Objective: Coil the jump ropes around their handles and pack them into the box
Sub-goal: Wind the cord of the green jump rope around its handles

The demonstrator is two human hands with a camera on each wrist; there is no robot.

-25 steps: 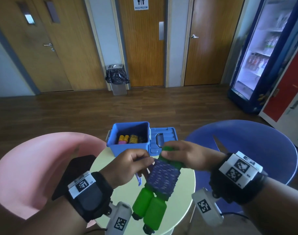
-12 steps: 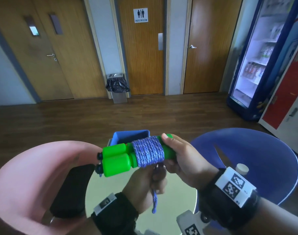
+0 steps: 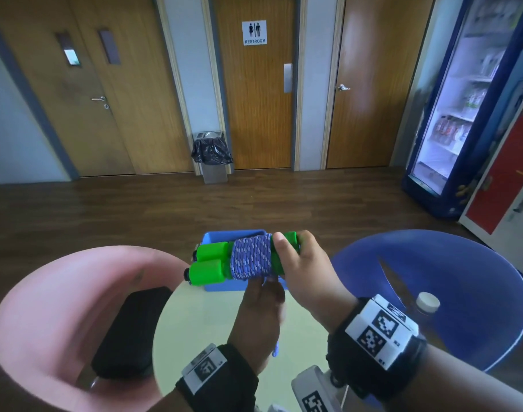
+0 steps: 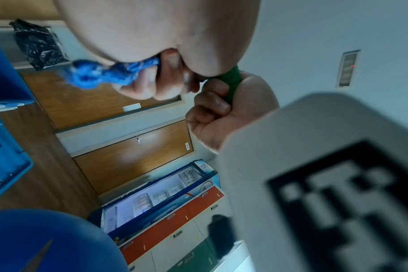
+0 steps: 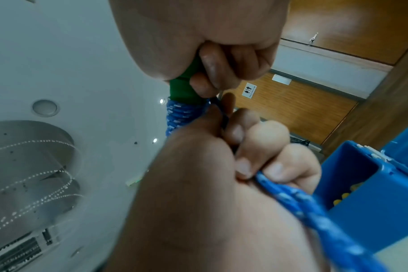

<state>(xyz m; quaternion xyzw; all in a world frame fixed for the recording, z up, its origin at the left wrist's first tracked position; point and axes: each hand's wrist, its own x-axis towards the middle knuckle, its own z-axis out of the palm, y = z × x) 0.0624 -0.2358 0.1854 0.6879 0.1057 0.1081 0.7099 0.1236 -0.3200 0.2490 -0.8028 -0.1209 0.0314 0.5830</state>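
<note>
Two green jump rope handles (image 3: 211, 263) lie side by side, held level in the air above the table, with blue-purple rope (image 3: 251, 260) coiled round their middle. My right hand (image 3: 299, 263) grips the right ends of the handles (image 5: 184, 86). Just below the coil, my left hand (image 3: 263, 295) pinches the loose rope end (image 5: 291, 195), whose tail (image 3: 275, 350) hangs down past the wrist. In the left wrist view the rope end (image 4: 105, 72) bunches in the left fingers. The open blue box (image 3: 221, 237) stands behind the handles, mostly hidden.
A round pale yellow table (image 3: 201, 331) sits below my hands. A pink chair (image 3: 61, 307) with a black case (image 3: 129, 328) stands left; a blue chair (image 3: 447, 278) holding a white-capped bottle (image 3: 428, 301) stands right. Doors, a bin and a drinks fridge line the far wall.
The coiled handles swung from pointing down at me to lying level, lifted up in front of the box. My left hand moved underneath and holds the rope end.
</note>
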